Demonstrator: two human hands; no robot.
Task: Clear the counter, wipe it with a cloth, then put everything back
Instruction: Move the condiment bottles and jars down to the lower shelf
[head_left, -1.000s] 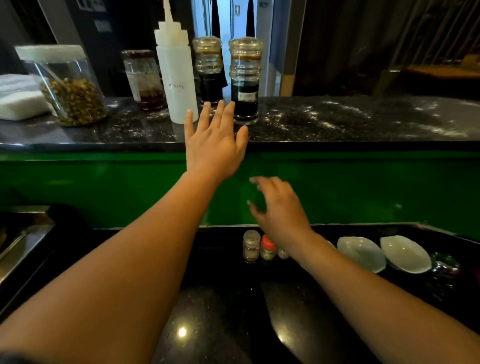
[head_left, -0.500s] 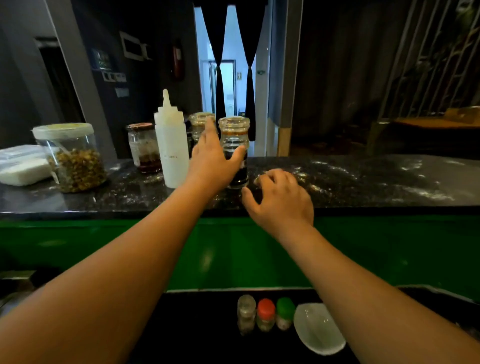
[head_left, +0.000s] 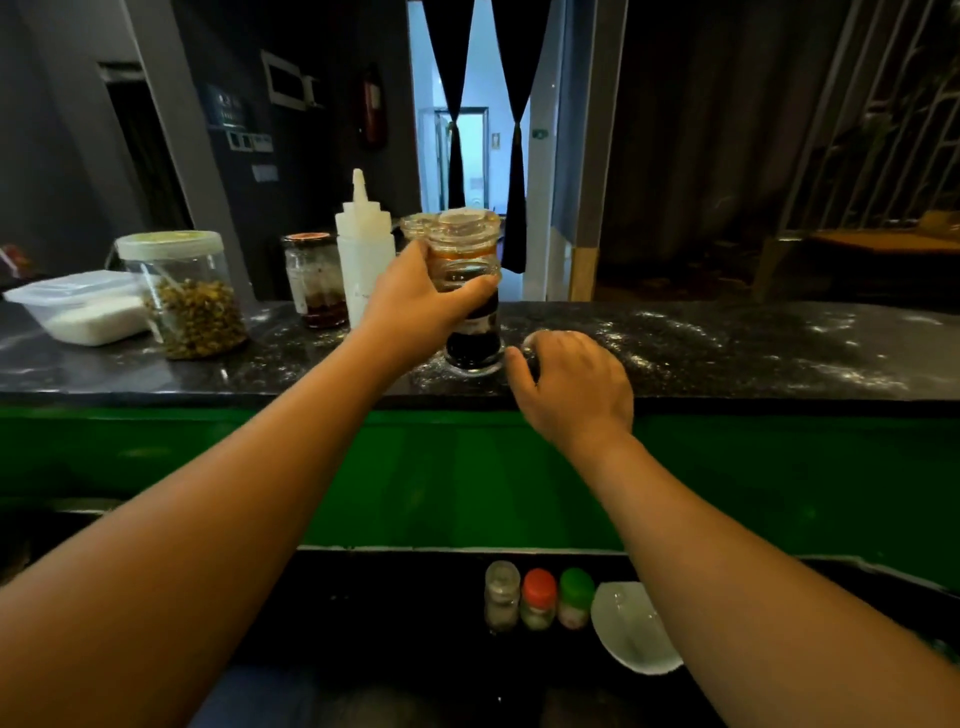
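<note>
Bottom of frame: a lower black ledge (head_left: 363, 613) carried three small shakers in a row, clear-capped (head_left: 502, 597), red-capped (head_left: 538, 597) and green-capped (head_left: 575, 597). Their contents were too small to identify. A smooth white oval dish (head_left: 631, 644) lay just right of them, its right side hidden under the right forearm. Both forearms were cut off by the bottom edge.

Middle: a glossy green panel (head_left: 467, 478) rose to the counter (head_left: 727, 353), black speckled stone with pale streaks at right.

The right hand (head_left: 571, 384) rested on the counter's near edge, back toward the camera, fingers curled. Could not tell whether anything lay beneath them. Its thumb sat just beside the base of the glass jar (head_left: 475, 348).

The left hand (head_left: 415, 301) gripped that jar round its upper body, below the knobbed glass lid. The jar stood upright at frame centre, with dark liquid below and an amber band near the top.

Behind it: a second glass jar (head_left: 415, 224), only its lid rim showing.

To the left:
- white squeeze bottle (head_left: 363, 260) with a conical nozzle
- glass jar (head_left: 314, 280) holding red-brown dregs
- clear tub (head_left: 189, 301), pale lid, about half full of olive-brown dried bits
- lidded plastic box (head_left: 83, 312) holding something white
</note>
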